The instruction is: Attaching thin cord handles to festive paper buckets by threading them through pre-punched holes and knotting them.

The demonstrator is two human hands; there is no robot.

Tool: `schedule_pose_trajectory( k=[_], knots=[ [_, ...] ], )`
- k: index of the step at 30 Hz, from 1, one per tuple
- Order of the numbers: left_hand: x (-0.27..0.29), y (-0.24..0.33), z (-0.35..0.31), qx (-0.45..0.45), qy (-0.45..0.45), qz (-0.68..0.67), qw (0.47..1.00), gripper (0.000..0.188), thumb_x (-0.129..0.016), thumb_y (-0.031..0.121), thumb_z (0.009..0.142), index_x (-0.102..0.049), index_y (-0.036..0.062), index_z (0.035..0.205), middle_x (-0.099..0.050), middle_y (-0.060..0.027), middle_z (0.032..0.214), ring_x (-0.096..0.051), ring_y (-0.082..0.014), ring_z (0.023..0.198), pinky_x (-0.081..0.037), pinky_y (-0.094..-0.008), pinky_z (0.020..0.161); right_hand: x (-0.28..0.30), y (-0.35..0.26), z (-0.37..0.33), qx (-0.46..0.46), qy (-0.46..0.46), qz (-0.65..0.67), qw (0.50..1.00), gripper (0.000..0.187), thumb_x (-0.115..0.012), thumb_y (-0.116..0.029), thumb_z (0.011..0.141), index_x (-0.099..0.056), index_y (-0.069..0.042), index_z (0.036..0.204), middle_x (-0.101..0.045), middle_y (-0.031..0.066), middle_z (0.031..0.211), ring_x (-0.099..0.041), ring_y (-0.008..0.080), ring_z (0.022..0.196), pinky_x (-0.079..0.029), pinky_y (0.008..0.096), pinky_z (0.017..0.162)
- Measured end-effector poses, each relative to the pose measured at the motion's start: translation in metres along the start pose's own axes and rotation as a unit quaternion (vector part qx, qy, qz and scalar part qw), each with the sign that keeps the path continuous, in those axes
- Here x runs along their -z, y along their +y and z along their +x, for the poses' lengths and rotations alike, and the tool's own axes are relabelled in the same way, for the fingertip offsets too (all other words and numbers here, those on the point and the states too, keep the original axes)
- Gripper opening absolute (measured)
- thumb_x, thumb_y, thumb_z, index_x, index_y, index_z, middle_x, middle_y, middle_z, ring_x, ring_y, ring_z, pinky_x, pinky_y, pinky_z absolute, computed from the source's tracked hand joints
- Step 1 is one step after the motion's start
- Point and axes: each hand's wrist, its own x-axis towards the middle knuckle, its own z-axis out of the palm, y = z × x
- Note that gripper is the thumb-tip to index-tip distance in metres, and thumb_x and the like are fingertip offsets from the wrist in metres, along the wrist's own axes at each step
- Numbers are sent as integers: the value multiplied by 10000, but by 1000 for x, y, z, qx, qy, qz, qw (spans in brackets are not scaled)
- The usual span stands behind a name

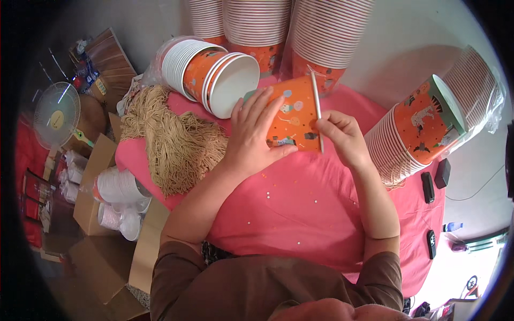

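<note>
In front of me, an orange paper bucket (293,125) with printed pictures lies on its side in the air, its white rim facing right. My left hand (251,134) is closed around its wall, the fingers spread over the top. At the rim, my right hand (342,136) pinches with thumb and fingertips; whether a cord is also between them is hidden. A thin pale cord end sticks up by the rim's top. To the left, a thick bundle of beige cords (176,144) drapes over the pink cloth. Behind it lies a nested stack of white-rimmed orange buckets (206,77).
Tall stacks of buckets (326,37) stand at the back. On the right, another stack (420,123) leans, with cords below it. Tiny bits dot the pink table cloth (278,224). Black devices (428,187) lie at the right edge. Open cardboard boxes (96,187) stand at left.
</note>
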Motion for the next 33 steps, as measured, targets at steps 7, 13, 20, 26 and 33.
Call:
schedule_pose_trajectory(
  k=[7,13,20,26,33],
  knots=[
    [-17,8,-6,22,48,-131,990,1079,-875,310,677,-255,51,1523,-345,-237,1494,-338,-429,1386,-308,-523,1133,-31,-26,-15,106,41,-234,965,97,-680,13,850,-652,44,939,-670,58,823,-639,105,804,-516,267,766],
    [-13,27,-15,68,-64,-182,979,1030,-830,300,731,-219,42,1519,-379,-254,1456,-426,-425,1329,-395,-479,1089,-42,-56,-37,122,49,-471,872,113,-702,-56,809,-643,3,884,-649,161,753,-655,312,634,-515,376,594],
    [25,2,-7,69,-210,-134,966,398,-690,184,868,-566,8,1203,-611,-190,1173,-624,-354,1065,-508,-435,895,-53,-55,-39,123,-39,-570,811,111,-693,-118,834,-643,-21,856,-648,163,690,-658,341,631,-509,425,581],
    [73,-46,-3,201,-146,-4,969,123,-641,92,874,-652,-6,949,-661,-173,954,-639,-362,944,-501,-421,810,-49,-50,-35,113,-49,-581,804,154,-663,-165,877,-603,-28,838,-633,172,673,-645,371,617,-517,452,579],
    [83,-74,-29,185,-152,84,967,70,-647,65,816,-675,16,857,-659,-153,916,-614,-355,962,-484,-448,869,-48,-49,-36,94,-68,-583,804,158,-671,-170,865,-588,-35,866,-644,163,688,-657,358,642,-525,442,602]
  ],
)
